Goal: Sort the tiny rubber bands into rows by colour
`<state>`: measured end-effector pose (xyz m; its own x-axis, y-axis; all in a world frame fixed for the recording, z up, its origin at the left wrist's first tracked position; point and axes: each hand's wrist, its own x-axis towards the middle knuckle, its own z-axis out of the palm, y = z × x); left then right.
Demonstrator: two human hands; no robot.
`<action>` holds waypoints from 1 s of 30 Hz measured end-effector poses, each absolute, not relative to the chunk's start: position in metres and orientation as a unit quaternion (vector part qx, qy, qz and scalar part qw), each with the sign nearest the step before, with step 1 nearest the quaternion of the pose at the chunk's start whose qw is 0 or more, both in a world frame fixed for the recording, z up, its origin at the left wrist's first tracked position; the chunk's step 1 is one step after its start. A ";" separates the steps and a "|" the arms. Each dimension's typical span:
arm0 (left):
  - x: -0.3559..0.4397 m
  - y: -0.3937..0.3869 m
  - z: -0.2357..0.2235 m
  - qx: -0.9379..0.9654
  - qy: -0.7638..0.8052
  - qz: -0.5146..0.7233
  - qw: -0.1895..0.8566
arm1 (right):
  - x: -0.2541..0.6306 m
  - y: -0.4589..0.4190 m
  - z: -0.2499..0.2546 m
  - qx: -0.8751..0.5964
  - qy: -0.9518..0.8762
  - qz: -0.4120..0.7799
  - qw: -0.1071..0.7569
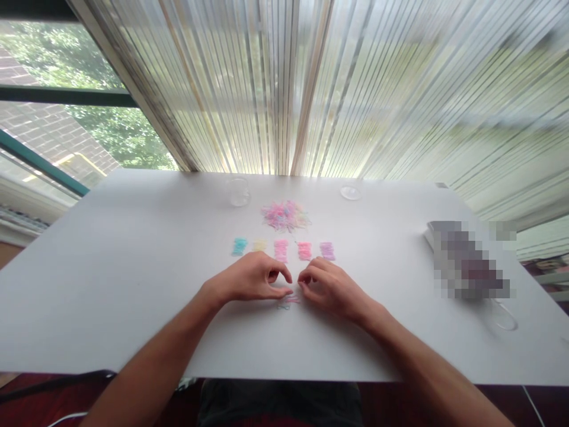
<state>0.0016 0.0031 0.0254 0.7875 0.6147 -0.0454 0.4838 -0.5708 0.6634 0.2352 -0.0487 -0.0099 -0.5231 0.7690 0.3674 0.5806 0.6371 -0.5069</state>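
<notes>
Small loose strands, pink and grayish, lie lower centre, just below the fingertips. Left hand: thumb and forefinger parted. Right hand: fingertips pinched together; whether anything is held, cannot tell.

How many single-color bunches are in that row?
5, left to right: blue bunch, yellow bunch, pink bunch, coral bunch, purple bunch. The left hand may hide part of the yellow one.
</notes>
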 end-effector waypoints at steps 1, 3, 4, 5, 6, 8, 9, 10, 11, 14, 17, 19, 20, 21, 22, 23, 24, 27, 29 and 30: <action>0.002 0.003 0.025 0.882 0.310 0.103 0.339 | 0.235 -0.049 -0.010 -0.395 -0.856 0.163 0.291; 0.003 0.003 0.025 0.883 0.308 0.114 0.336 | 0.235 -0.049 -0.009 -0.397 -0.852 0.166 0.298; 0.003 0.003 0.025 0.883 0.307 0.118 0.335 | 0.234 -0.049 -0.008 -0.396 -0.850 0.169 0.302; 0.003 0.004 0.025 0.883 0.306 0.122 0.335 | 0.234 -0.049 -0.008 -0.396 -0.848 0.172 0.306; 0.002 0.004 0.024 0.882 0.307 0.126 0.334 | 0.234 -0.050 -0.007 -0.396 -0.847 0.174 0.309; 0.001 0.005 0.024 0.881 0.308 0.134 0.333 | 0.235 -0.050 -0.006 -0.396 -0.846 0.179 0.310; 0.000 0.005 0.024 0.880 0.309 0.138 0.333 | 0.235 -0.050 -0.006 -0.395 -0.846 0.181 0.308; 0.000 0.005 0.024 0.879 0.310 0.141 0.334 | 0.235 -0.050 -0.006 -0.394 -0.847 0.183 0.306; -0.001 0.005 0.024 0.878 0.311 0.143 0.334 | 0.235 -0.050 -0.006 -0.392 -0.848 0.184 0.305; 0.000 0.005 0.025 0.875 0.316 0.146 0.336 | 0.236 -0.049 -0.008 -0.386 -0.851 0.182 0.306; 0.001 0.004 0.025 0.874 0.318 0.146 0.338 | 0.236 -0.048 -0.007 -0.385 -0.849 0.173 0.317; 0.001 0.004 0.026 0.874 0.319 0.145 0.337 | 0.236 -0.048 -0.007 -0.386 -0.847 0.168 0.324; 0.001 0.004 0.026 0.874 0.319 0.144 0.336 | 0.236 -0.048 -0.006 -0.387 -0.846 0.165 0.327; 0.001 0.004 0.026 0.874 0.319 0.145 0.336 | 0.236 -0.048 -0.005 -0.386 -0.847 0.163 0.328; 0.001 0.004 0.026 0.874 0.319 0.147 0.335 | 0.236 -0.048 -0.005 -0.386 -0.847 0.160 0.329; 0.001 0.004 0.026 0.874 0.318 0.149 0.335 | 0.236 -0.048 -0.005 -0.385 -0.847 0.157 0.330; 0.001 0.004 0.026 0.874 0.318 0.151 0.335 | 0.236 -0.048 -0.005 -0.385 -0.847 0.155 0.331; 0.000 0.004 0.025 0.871 0.323 0.155 0.336 | 0.235 -0.048 -0.005 -0.388 -0.844 0.150 0.338; 0.001 0.004 0.025 0.870 0.325 0.158 0.335 | 0.235 -0.048 -0.005 -0.390 -0.842 0.149 0.341; 0.001 0.004 0.025 0.870 0.325 0.161 0.334 | 0.235 -0.048 -0.005 -0.391 -0.842 0.147 0.341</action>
<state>0.0008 0.0045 0.0246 0.7374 0.6725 0.0633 0.4575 -0.5661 0.6858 0.2348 -0.0480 -0.0053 -0.4616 0.7587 0.4597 0.5573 0.6512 -0.5151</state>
